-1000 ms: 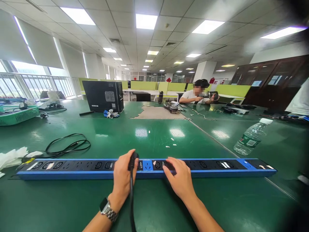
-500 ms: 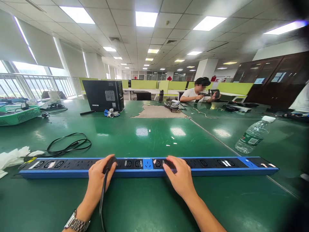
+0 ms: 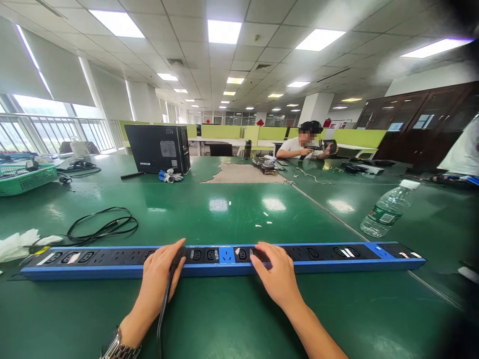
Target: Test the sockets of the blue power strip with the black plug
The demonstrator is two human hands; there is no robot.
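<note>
A long blue power strip (image 3: 226, 255) with black sockets lies across the green table in front of me. My left hand (image 3: 161, 271) is closed around a black power plug (image 3: 178, 257) over the strip's sockets, left of its blue middle socket. From the plug a black cable (image 3: 163, 311) hangs toward me. The plug's front end is hidden, so I cannot tell whether it sits in a socket. Right of the middle socket, my right hand (image 3: 276, 271) grips the strip, thumb on the near side and fingers bent over the top.
A looped black cable (image 3: 103, 224) and white tissue (image 3: 18, 244) lie at the left. A tilted water bottle (image 3: 389, 209) is at the right. Farther back are a computer case (image 3: 157, 149), a green basket (image 3: 30, 179) and a person (image 3: 305, 142) holding a dark object.
My left hand has shifted slightly right along the strip with the plug. My right hand stays in place on the strip. The whole view has moved a little.
</note>
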